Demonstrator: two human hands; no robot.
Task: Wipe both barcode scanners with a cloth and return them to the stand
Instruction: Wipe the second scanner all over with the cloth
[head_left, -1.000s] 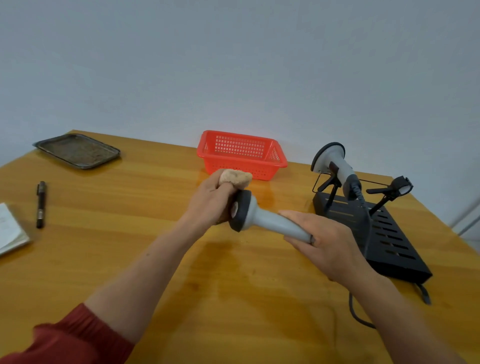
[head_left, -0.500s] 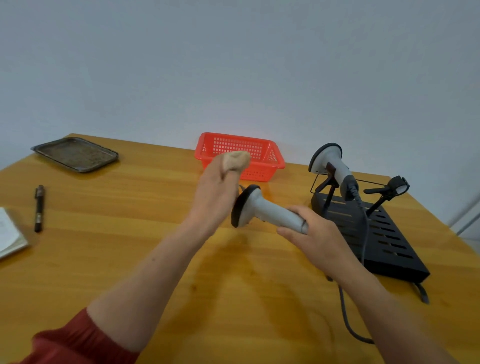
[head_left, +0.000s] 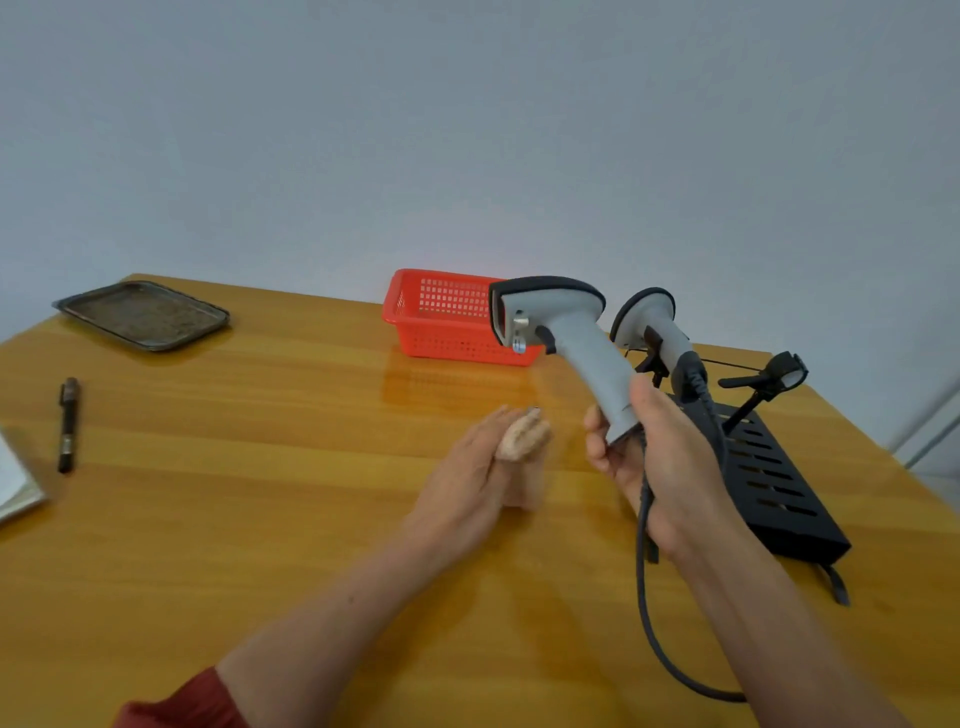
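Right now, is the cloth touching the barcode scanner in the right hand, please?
No, the cloth in the left hand sits clear of the barcode scanner gripped by the right hand.

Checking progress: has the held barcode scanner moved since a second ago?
Yes. The barcode scanner in the right hand rose rightward; its head now overlaps the red basket.

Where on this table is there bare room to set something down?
Bare wood between the pen and the left hand, and between the tray and the red basket. Crowded at right: stand, cable, right hand holding a scanner.
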